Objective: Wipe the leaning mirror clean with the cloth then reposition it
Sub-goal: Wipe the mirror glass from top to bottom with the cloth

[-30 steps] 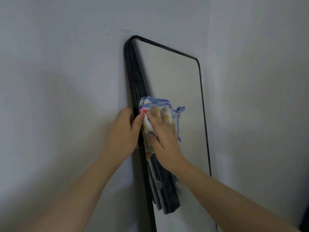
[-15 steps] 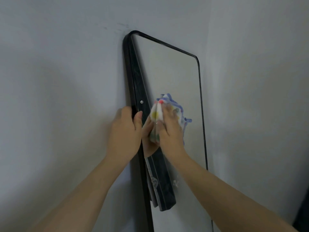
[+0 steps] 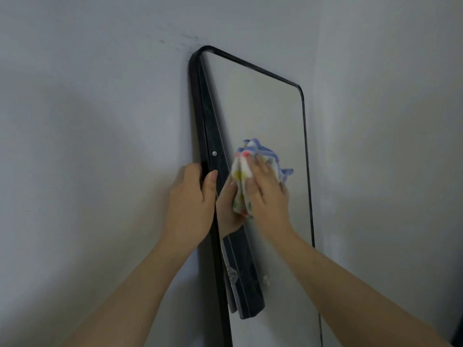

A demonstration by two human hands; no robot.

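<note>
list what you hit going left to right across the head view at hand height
left wall → left hand gripping the mirror → right hand pressing the cloth → right frame edge → right wall

Light: dim, even, cool grey-blue cast; source out of frame.
Shadows: broad soft patch on wall [image 3: 100, 136], up and left of left forearm [image 3: 140, 284]; narrow dark band along left edge of mirror [image 3: 263, 108]; further shade on wall between forearm and frame.
Glass: reflection pale, matte.
Highlight: single bright glint on metal stud [image 3: 214, 153].
Focus: soft overall; faint grain on wall; blue fringe of cloth [image 3: 241, 176] slightly smeared.
Distortion: wide-angle bow in frame edges, stronger toward bottom.
Corners: darker; lower right nearly black.
</note>
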